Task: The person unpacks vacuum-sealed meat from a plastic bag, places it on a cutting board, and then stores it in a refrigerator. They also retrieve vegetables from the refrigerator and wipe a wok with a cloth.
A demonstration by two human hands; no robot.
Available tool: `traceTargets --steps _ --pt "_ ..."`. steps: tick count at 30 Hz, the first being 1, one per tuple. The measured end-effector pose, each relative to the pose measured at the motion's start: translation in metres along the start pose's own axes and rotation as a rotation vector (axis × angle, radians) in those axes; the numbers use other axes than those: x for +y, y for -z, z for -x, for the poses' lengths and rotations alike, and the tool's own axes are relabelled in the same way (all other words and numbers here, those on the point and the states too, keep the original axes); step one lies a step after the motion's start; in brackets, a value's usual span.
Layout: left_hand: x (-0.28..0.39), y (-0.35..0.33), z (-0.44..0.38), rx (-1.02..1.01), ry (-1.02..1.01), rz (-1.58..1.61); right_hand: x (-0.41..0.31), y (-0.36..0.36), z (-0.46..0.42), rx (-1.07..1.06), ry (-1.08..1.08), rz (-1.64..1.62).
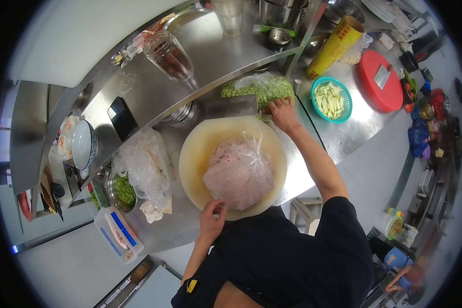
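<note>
A round, yellowed cutting board (pixel 194 154) lies on the steel counter before me. On it rests a clear plastic bag of pale pink meat (pixel 236 173), bunched at its upper right. Beyond the board, my right hand (pixel 283 111) is closed around the handle of a cleaver (pixel 231 106), whose broad blade points left. Just behind that hand sits a bag of chopped green vegetables (pixel 261 86). My left hand (pixel 213 219) hovers at the board's near left edge by the meat bag, thumb and fingers apart, nothing visible in it.
A turquoise basket of cut pale-green vegetable (pixel 331 101) and a red cutting board (pixel 381 81) stand right. A steel shelf (pixel 211 57) overhangs the counter's back, bearing a glass jar (pixel 168 56). Left are crumpled plastic bags (pixel 144 163) and a bowl of chopped greens (pixel 124 190).
</note>
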State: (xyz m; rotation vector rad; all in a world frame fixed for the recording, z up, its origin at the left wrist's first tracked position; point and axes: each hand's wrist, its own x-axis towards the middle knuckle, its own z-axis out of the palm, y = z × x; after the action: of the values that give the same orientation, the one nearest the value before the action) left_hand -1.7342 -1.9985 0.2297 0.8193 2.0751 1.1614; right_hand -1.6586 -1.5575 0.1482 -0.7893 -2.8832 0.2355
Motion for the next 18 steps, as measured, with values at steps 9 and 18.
traceTargets --steps 9,18 --pt "-0.008 -0.025 0.015 -0.048 0.06 0.065 -0.06 0.002 0.092 0.011 0.079 -0.329" --pt "-0.013 -0.039 -0.001 -0.054 0.025 0.096 -0.044 0.039 0.063 -0.307 0.147 -0.341"
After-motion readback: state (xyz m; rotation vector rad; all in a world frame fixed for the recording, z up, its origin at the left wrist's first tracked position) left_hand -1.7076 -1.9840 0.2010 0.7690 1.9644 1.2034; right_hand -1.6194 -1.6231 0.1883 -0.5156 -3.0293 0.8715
